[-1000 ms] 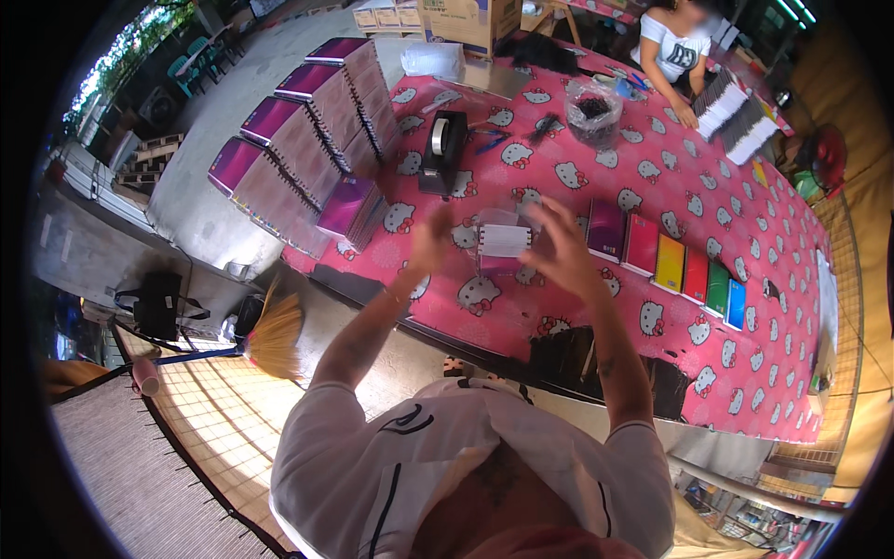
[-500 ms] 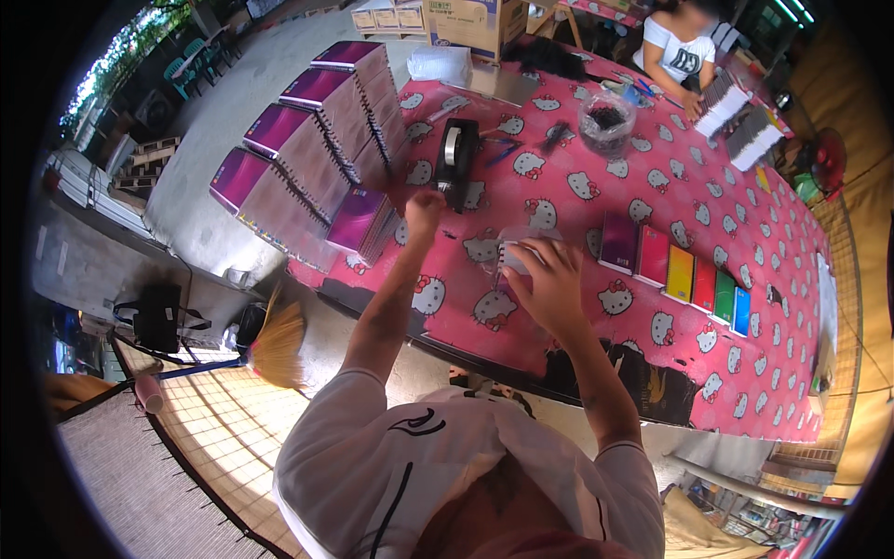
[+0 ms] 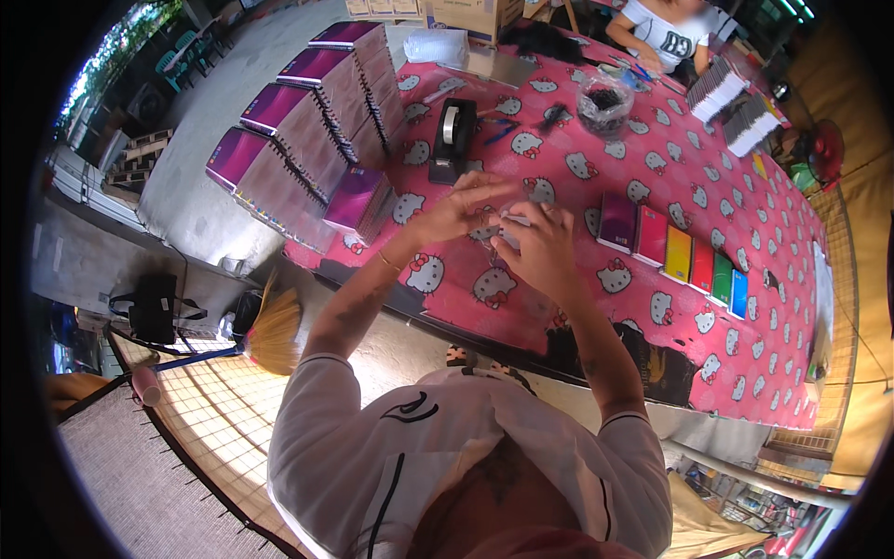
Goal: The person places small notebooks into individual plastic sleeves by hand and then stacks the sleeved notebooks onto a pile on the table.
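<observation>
My left hand (image 3: 463, 207) and my right hand (image 3: 543, 247) meet above the pink cartoon-cat tablecloth (image 3: 596, 307). Between their fingertips they pinch a small white packet (image 3: 513, 221), mostly hidden by the fingers. A black tape dispenser (image 3: 452, 140) stands just beyond my left hand. To the right of my right hand lies a row of small notebooks (image 3: 675, 252) in purple, red, yellow, green and blue.
Tall stacks of purple spiral notebooks (image 3: 307, 121) fill the table's left end. A clear tub of dark bits (image 3: 603, 98) and scissors lie further back. Another person (image 3: 670, 28) sits at the far end beside stacked booklets (image 3: 722, 84). A broom (image 3: 275, 326) and black bag (image 3: 154, 307) rest on the floor.
My left hand reached out to the tape dispenser, then came back. Both hands are now together on the white packet, lower and closer to the table than a second ago.
</observation>
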Available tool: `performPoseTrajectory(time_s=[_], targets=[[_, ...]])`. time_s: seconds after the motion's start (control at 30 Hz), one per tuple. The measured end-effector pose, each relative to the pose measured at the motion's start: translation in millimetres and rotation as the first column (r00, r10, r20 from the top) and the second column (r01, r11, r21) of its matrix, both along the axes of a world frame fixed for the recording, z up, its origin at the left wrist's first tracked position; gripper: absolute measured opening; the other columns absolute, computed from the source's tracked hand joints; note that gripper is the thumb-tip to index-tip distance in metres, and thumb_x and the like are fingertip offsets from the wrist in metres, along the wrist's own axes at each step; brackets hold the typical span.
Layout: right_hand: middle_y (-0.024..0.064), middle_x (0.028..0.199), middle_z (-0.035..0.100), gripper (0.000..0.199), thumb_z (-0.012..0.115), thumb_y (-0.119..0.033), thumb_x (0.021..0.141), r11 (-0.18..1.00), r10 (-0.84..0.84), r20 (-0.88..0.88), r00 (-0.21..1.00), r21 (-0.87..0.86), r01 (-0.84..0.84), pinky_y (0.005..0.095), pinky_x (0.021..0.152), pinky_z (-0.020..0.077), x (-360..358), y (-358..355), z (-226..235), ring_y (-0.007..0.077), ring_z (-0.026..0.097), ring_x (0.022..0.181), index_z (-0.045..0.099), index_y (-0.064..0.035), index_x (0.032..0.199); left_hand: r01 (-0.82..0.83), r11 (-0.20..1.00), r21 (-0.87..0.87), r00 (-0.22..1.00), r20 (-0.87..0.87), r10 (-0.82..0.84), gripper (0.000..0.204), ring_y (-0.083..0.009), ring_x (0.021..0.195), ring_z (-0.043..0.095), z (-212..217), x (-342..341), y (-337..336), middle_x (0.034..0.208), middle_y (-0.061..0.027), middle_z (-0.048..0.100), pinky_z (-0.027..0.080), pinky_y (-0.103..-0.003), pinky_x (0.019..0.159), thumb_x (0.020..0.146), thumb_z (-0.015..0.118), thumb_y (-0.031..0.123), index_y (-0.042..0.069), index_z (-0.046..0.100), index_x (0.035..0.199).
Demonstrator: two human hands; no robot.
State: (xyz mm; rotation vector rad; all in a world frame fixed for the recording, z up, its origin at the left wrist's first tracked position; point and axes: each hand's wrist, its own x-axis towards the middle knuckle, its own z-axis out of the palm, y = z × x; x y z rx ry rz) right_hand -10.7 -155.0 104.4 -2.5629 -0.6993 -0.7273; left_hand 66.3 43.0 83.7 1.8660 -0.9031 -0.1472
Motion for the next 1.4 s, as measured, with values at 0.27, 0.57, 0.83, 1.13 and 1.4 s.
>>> performPoseTrajectory(time_s=[0.27, 0.57, 0.83, 1.13, 1.4], targets=[[0.0046, 0.121, 0.063, 0.016, 0.061, -0.01, 0.095, 0.545, 0.386, -0.46, 0.8, 0.813, 0.204, 0.0288, 0.088, 0.0474, 24, -88, -68, 0.0131, 0.06, 0.104, 0.069, -0.0027, 0.107, 0.052, 0.993, 0.106, 0.985, 0.16, -0.069, 0.015, -0.0253, 0.139, 0.033, 7, 14, -7, 0.145, -0.0104, 0.041, 0.034, -0.041, 0.107, 0.087, 0.072, 0.01, 0.017, 0.074, 0.1], [0.0084, 0.128, 0.061, 0.054, 0.073, -0.017, 0.088, 0.669, 0.415, -0.555, 0.721, 0.723, 0.171, 0.0294, 0.09, 0.0481, 20, -55, -81, 0.0137, 0.058, 0.108, 0.054, -0.0039, 0.136, -0.125, 0.983, 0.135, 0.918, 0.391, 0.063, 0.04, -0.0351, 0.146, 0.022, -53, 17, -61, 0.156, -0.0155, 0.026, 0.027, -0.046, 0.115, 0.082, 0.079, 0.017, 0.017, 0.064, 0.12], [0.0082, 0.128, 0.058, 0.07, 0.077, -0.025, 0.086, 0.461, 0.605, -0.502, 0.618, 0.854, 0.242, 0.032, 0.096, 0.0471, 45, -67, -81, 0.0149, 0.056, 0.115, 0.044, -0.0088, 0.146, -0.186, 0.949, -0.253, 0.838, -0.545, 0.019, 0.078, -0.0287, 0.136, 0.041, -65, 8, -48, 0.148, -0.0168, 0.037, 0.043, -0.038, 0.107, 0.088, 0.075, 0.025, 0.009, 0.033, 0.151], [0.0097, 0.133, 0.06, 0.042, 0.076, -0.026, 0.083, 0.93, 0.288, -0.256, 0.923, 0.304, -0.206, 0.0428, 0.105, 0.0429, 11, -71, -51, 0.0307, 0.052, 0.127, 0.067, -0.0089, 0.119, -0.168, 0.949, 0.267, 0.768, 0.639, -0.044, 0.052, -0.0266, 0.119, 0.059, -17, -26, -25, 0.133, -0.0112, 0.059, 0.047, -0.036, 0.101, 0.089, 0.071, 0.026, 0.006, 0.055, 0.135], [0.0071, 0.105, 0.066, 0.029, 0.07, -0.011, 0.084, 0.962, 0.173, -0.134, 0.976, 0.236, -0.138, 0.0428, 0.087, 0.0467, 3, -57, -62, 0.0263, 0.059, 0.104, 0.066, -0.0089, 0.113, -0.144, 0.95, 0.276, 0.93, 0.367, 0.034, 0.032, -0.0299, 0.102, 0.066, -20, -27, -29, 0.11, -0.0128, 0.068, 0.053, -0.042, 0.085, 0.082, 0.072, 0.011, 0.007, 0.069, 0.114]])
